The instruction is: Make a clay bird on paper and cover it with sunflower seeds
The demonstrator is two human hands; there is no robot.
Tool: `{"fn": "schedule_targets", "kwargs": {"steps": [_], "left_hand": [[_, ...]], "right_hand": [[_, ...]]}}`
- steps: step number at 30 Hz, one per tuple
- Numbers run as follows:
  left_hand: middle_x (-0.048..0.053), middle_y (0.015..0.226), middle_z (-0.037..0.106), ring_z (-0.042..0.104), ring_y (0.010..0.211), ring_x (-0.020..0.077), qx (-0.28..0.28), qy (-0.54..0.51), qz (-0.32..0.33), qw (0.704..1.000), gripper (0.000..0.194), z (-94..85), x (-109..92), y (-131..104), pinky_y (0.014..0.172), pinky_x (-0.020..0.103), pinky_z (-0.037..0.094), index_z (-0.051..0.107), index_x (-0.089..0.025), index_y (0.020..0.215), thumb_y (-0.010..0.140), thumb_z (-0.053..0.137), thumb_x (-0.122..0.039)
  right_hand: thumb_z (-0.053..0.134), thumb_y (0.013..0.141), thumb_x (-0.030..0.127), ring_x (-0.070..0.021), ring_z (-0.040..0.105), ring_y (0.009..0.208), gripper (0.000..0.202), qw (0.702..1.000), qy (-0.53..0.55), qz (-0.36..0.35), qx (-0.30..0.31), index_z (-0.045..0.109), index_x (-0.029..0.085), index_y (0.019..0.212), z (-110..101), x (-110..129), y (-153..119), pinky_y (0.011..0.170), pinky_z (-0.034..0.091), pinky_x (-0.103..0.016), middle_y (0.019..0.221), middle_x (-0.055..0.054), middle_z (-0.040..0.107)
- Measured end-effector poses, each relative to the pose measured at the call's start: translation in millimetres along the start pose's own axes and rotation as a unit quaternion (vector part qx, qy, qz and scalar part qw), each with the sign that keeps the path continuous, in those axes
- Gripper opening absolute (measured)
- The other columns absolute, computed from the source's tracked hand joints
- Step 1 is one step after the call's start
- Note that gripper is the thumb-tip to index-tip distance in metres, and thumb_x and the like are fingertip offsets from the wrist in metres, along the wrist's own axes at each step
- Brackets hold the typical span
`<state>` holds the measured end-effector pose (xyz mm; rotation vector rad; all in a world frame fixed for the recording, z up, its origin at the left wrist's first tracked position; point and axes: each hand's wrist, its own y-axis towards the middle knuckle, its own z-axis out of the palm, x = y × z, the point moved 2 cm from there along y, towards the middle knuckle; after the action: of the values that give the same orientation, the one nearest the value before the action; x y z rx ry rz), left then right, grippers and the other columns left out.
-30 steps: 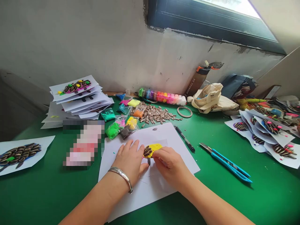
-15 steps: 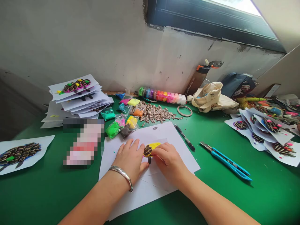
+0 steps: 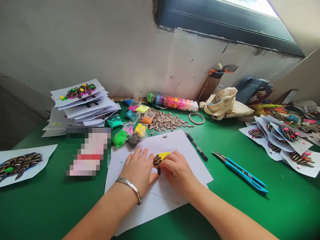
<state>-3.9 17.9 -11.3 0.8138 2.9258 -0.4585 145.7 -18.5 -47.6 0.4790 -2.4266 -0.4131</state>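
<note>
White paper (image 3: 140,213) lies on the green table in front of me. On it is a patch of yellow clay (image 3: 165,155) with several striped sunflower seeds (image 3: 157,160) set close together on its left part. A dark seed (image 3: 159,171) juts from the patch's lower edge. My left hand (image 3: 138,170), a silver bangle at its wrist, rests flat on the paper with fingers spread, left of the clay. Bent over the patch's right side, my right hand (image 3: 176,168) has its thumb and fingertips pinched together near the seeds; what they hold is hidden.
Behind the paper are loose sunflower seeds (image 3: 170,120) and small clay bags (image 3: 120,138). A pen (image 3: 196,146) and a blue utility knife (image 3: 241,173) lie to the right. Seed pictures on paper are stacked (image 3: 85,103) at back left and spread (image 3: 282,140) at far right.
My right hand's fingertips have shifted slightly left and down over the yellow clay, towards the seeds. My left hand has stayed in place.
</note>
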Motion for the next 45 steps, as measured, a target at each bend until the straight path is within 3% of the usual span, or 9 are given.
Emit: {"fn": "schedule_targets", "kwargs": {"steps": [5, 12, 16, 36, 40, 45], "left_hand": [[0.016, 0.141, 0.047, 0.036, 0.132, 0.0362, 0.000, 0.006, -0.001, 1.000, 0.053, 0.2, -0.2, 0.3, 0.107, 0.052, 0.033, 0.053, -0.014, 0.132, 0.084, 0.062, -0.035], [0.016, 0.141, 0.047, 0.036, 0.132, 0.0364, 0.002, -0.007, -0.001, 1.000, 0.053, -1.5, -0.4, -0.7, 0.107, 0.051, 0.033, 0.054, -0.014, 0.131, 0.083, 0.062, -0.035], [0.015, 0.140, 0.048, 0.035, 0.133, 0.0358, -0.001, -0.014, -0.006, 1.000, 0.052, -1.0, 0.3, -0.3, 0.107, 0.050, 0.033, 0.054, -0.017, 0.130, 0.082, 0.062, -0.034], [0.014, 0.138, 0.049, 0.037, 0.131, 0.0343, 0.004, 0.000, -0.004, 1.000, 0.051, -1.1, -0.7, 0.0, 0.106, 0.047, 0.033, 0.054, -0.016, 0.130, 0.083, 0.061, -0.036], [0.013, 0.136, 0.050, 0.037, 0.131, 0.0333, -0.006, -0.016, -0.002, 1.000, 0.050, -0.4, 1.6, -0.4, 0.107, 0.045, 0.033, 0.055, -0.019, 0.128, 0.081, 0.063, -0.035], [0.013, 0.129, 0.056, 0.045, 0.122, 0.0315, -0.025, -0.022, 0.027, 0.999, 0.038, -2.7, 5.9, 0.9, 0.102, 0.045, 0.038, 0.061, -0.018, 0.118, 0.087, 0.056, -0.040]], "right_hand": [[0.060, 0.082, 0.005, -0.0163, 0.050, 0.074, 0.017, 1.000, -0.004, 0.005, -0.008, 0.066, 0.021, 0.079, 0.6, 0.0, 0.0, 0.068, 0.039, -0.029, 0.077, -0.001, 0.065], [0.059, 0.081, 0.005, -0.0188, 0.056, 0.082, 0.031, 0.999, -0.012, 0.034, -0.021, 0.068, 0.024, 0.103, -8.0, -1.9, -1.0, 0.075, 0.043, -0.033, 0.088, -0.003, 0.068], [0.052, 0.086, 0.009, -0.0184, 0.056, 0.080, 0.028, 0.999, -0.017, 0.023, -0.027, 0.068, 0.025, 0.104, -7.0, -3.0, -0.5, 0.073, 0.043, -0.033, 0.085, -0.004, 0.068], [0.056, 0.085, 0.008, -0.0171, 0.054, 0.076, 0.016, 0.999, -0.015, 0.018, -0.024, 0.066, 0.021, 0.084, -1.2, -6.7, -3.0, 0.072, 0.042, -0.031, 0.078, -0.004, 0.066], [0.055, 0.085, 0.009, -0.0181, 0.055, 0.079, 0.019, 1.000, -0.001, 0.025, -0.013, 0.067, 0.022, 0.090, -4.4, -7.2, -3.2, 0.073, 0.042, -0.032, 0.082, -0.004, 0.067], [0.051, 0.087, 0.012, -0.0183, 0.054, 0.076, 0.018, 0.998, 0.027, 0.032, -0.048, 0.065, 0.021, 0.094, -13.6, -11.2, -4.1, 0.070, 0.042, -0.032, 0.079, -0.004, 0.065]]}}
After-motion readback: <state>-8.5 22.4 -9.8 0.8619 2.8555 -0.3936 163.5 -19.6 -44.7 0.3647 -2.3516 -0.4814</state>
